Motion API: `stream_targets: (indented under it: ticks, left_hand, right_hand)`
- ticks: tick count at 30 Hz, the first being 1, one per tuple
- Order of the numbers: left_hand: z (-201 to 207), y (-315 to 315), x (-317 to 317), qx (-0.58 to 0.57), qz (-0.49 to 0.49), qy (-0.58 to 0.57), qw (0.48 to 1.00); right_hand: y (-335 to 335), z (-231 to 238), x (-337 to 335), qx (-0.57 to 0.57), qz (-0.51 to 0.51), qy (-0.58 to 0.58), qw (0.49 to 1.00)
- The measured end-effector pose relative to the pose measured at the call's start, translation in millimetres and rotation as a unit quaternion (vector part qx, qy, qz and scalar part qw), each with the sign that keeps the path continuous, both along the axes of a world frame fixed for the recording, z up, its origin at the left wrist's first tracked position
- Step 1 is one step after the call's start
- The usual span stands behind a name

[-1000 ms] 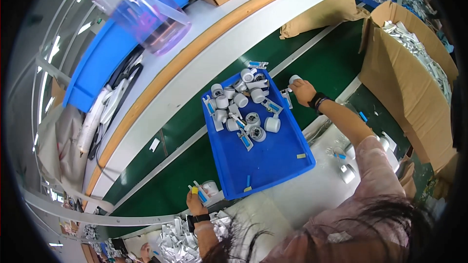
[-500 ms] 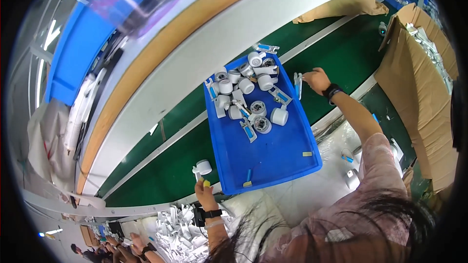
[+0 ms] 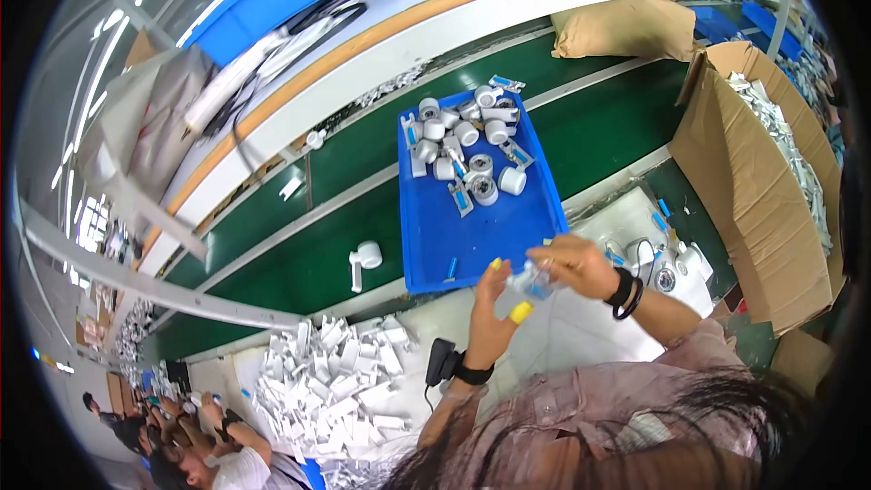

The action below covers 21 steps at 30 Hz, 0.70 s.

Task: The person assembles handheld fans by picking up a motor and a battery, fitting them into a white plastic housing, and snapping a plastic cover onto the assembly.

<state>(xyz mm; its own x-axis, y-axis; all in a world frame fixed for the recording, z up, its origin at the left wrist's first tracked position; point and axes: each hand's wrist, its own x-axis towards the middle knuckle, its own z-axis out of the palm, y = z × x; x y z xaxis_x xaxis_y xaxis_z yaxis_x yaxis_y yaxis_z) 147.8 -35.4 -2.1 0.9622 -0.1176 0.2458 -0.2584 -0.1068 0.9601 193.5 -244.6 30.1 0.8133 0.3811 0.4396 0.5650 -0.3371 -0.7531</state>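
In front of me, at the near edge of a blue tray (image 3: 494, 249), both hands meet around a small white plastic piece with a blue part (image 3: 537, 287), blurred by motion. My right hand (image 3: 585, 268), wearing a black wristband, grips it with closed fingers. Beside it, my left hand (image 3: 490, 327) has thumb and forefinger spread, yellow covers on their tips. Whether those tips touch the piece is unclear. White round housings (image 3: 513, 181) and flat white brackets with blue cylinders (image 3: 461, 200) crowd the tray's far half.
Left of the tray, a white round housing with an arm (image 3: 367, 255) lies on the green belt (image 3: 299, 286). A heap of white plastic parts (image 3: 336, 381) is at lower left. On the right stand a cardboard box (image 3: 735, 191) and loose housings (image 3: 667, 277). Other people (image 3: 218, 445) work at far lower left.
My right hand has come from the tray's right side towards me, carrying the white piece. My left hand has left the housing on the belt and moved right to meet it. The view has shifted.
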Motion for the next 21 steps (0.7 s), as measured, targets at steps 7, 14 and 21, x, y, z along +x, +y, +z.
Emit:
stream_targets:
  ticks: [7,14,21]
  left_hand:
    - [4,25,-58,-0.125,-0.02,0.106,0.986]
    - [11,53,-95,-0.185,-0.029,0.203,0.961]
    - [8,49,-113,-0.292,-0.058,0.295,0.908]
  right_hand:
    - [47,-8,-74,0.008,0.054,0.01,0.998]
    - [57,-11,-106,-0.037,0.018,0.021,0.999]
    - [66,-6,-120,0.02,-0.035,-0.109,0.993]
